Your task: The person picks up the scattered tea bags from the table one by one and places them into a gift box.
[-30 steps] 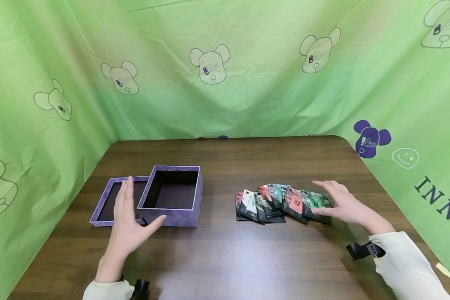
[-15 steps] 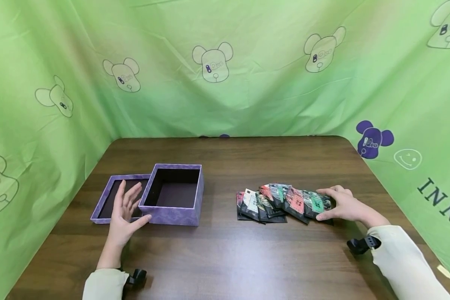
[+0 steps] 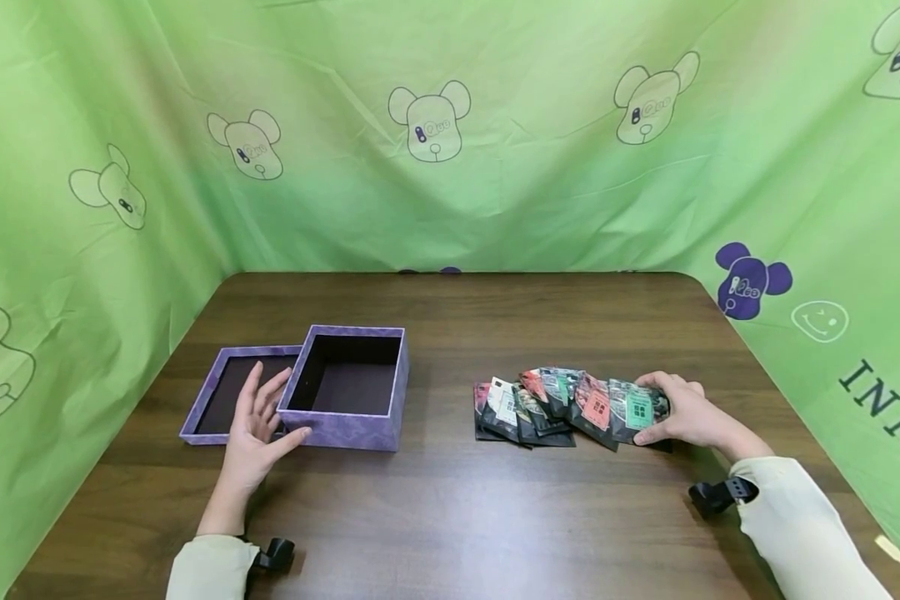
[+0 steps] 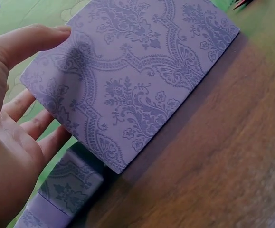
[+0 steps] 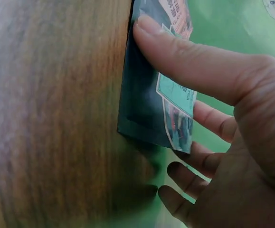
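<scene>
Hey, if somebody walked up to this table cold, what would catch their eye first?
Probably the fan of colourful foil sachets right of centre on the wooden table, with the right hand pinching the green-labelled end one. Next, the open purple patterned box at left, its lid lying beside it, the left hand resting against the box's near corner.

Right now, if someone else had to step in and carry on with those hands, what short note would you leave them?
Left hand: thumb on the front wall of the open purple box, fingers by its lid, which lies open-side up to the box's left.
Right hand: pinches the rightmost, green-labelled packet of the packets fanned on the table.
Done: box open, lid off.
Left: no packet is in the box yet.
</scene>
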The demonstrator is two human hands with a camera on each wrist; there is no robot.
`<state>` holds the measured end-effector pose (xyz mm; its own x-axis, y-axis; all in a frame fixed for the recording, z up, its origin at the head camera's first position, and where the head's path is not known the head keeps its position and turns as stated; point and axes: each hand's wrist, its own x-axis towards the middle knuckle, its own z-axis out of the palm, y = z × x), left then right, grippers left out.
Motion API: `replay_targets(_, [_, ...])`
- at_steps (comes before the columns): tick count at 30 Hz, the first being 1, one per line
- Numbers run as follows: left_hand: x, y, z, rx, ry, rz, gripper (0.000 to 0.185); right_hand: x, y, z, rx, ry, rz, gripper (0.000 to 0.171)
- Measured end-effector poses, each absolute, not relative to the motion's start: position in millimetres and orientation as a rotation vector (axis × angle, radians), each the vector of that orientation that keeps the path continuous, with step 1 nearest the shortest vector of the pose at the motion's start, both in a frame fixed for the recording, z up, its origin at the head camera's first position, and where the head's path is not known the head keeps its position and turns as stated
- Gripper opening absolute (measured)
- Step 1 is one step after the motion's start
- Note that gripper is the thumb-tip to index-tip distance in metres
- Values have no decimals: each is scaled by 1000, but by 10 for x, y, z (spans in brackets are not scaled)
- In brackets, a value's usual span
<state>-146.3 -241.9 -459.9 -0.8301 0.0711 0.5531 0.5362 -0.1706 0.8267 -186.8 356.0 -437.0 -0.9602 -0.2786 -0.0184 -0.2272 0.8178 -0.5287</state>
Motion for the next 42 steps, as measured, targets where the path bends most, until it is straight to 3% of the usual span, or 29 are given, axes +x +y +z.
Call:
replay_targets(15, [-1440, -2423, -4567, -570, -1889, -2035, 103, -1941, 3716, -4281, -276, 2544, -1395, 58])
replay_targets(42, [-1433, -2375, -4561, -385, -1939, -1996, 79, -1971, 3664, -3941, -319, 2584, -1473, 52])
